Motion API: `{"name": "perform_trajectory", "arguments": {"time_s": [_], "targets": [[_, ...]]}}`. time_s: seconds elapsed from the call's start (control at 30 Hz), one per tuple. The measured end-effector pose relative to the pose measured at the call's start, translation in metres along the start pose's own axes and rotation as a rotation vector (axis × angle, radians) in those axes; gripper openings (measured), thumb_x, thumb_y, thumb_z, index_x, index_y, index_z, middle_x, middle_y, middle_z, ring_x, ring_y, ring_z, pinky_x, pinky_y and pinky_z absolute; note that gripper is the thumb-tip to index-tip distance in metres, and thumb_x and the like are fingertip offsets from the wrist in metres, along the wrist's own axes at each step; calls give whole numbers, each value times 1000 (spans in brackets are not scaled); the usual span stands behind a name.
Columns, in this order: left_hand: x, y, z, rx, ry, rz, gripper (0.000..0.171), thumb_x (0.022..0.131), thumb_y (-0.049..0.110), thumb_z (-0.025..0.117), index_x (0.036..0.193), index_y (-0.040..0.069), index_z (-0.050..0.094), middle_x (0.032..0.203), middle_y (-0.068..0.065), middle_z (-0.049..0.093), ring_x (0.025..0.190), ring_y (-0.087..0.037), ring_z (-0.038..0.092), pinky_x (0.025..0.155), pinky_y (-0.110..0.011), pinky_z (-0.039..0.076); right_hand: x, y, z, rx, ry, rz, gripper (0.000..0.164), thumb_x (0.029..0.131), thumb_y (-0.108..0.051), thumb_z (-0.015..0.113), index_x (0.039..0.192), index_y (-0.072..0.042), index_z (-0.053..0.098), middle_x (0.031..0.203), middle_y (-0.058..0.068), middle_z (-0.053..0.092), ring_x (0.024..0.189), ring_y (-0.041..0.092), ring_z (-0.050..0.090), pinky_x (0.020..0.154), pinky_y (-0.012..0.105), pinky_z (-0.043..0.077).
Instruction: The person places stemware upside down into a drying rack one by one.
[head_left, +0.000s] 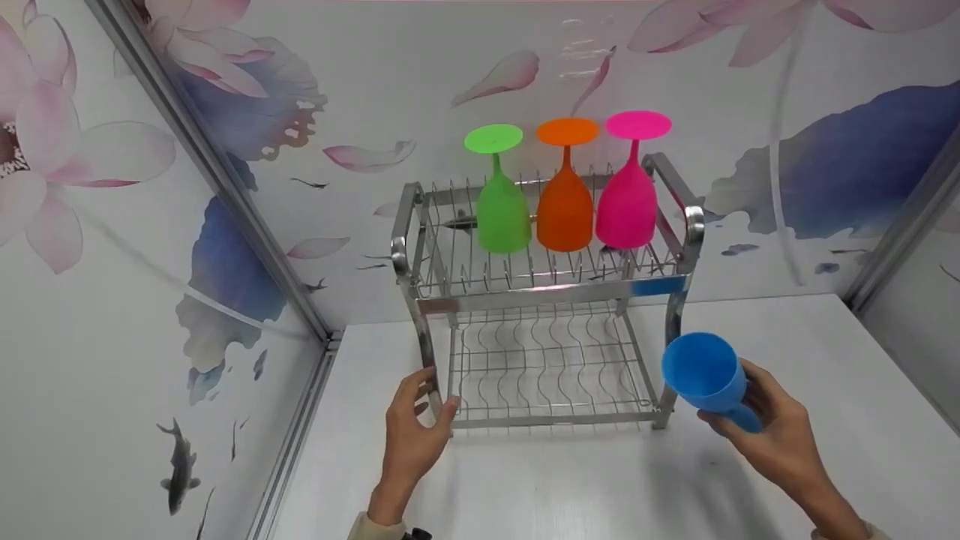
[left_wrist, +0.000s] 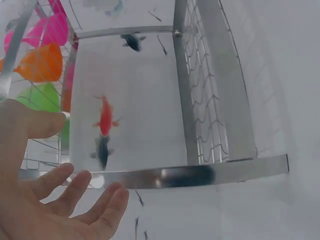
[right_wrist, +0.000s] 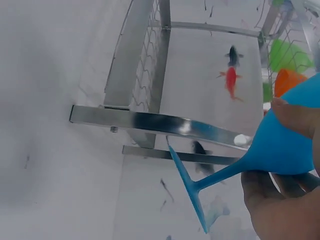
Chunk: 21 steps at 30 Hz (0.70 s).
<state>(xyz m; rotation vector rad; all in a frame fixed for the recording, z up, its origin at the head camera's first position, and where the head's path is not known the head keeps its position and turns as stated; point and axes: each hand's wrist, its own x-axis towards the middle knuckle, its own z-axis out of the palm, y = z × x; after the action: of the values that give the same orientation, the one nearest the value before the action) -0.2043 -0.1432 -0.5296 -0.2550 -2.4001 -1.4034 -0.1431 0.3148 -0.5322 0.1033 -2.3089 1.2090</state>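
Note:
My right hand (head_left: 780, 427) grips a blue goblet (head_left: 703, 369) by its bowl, just right of the rack's front right leg. The goblet's mouth faces up toward the head camera; its stem and flat foot show in the right wrist view. My left hand (head_left: 416, 435) is at the rack's front left leg, fingers spread and loosely bent, holding nothing. On the upper tier of the metal dish rack (head_left: 555, 296) three goblets stand upside down in a row: green (head_left: 504, 217), orange (head_left: 565, 217) and pink (head_left: 627, 210).
The rack's lower wire tier (head_left: 551, 367) holds nothing. It stands on a white table (head_left: 555, 480) against a back panel (head_left: 420, 75) printed with flowers and fish. Metal-framed side panels rise at left and right.

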Motion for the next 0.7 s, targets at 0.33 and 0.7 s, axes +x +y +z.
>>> {"name": "perform_trajectory", "arguments": {"time_s": [0.33,0.7], "targets": [[-11,48,10,-101,-212,82,63,97,35,80,152,18,54,152,-11,59,132,-37,65,104,-55,61,3,-48,6,-145,4,-242,107,54,12,101,151,-10,59,141,15,68,127,30,67,113,0,24],[-14,73,30,-188,-345,197,70,95,37,81,157,25,50,154,-3,57,131,-29,67,104,-44,61,-2,-78,18,-353,-38,-438,109,44,15,103,144,-2,64,135,20,68,118,43,71,98,59,57]]}}
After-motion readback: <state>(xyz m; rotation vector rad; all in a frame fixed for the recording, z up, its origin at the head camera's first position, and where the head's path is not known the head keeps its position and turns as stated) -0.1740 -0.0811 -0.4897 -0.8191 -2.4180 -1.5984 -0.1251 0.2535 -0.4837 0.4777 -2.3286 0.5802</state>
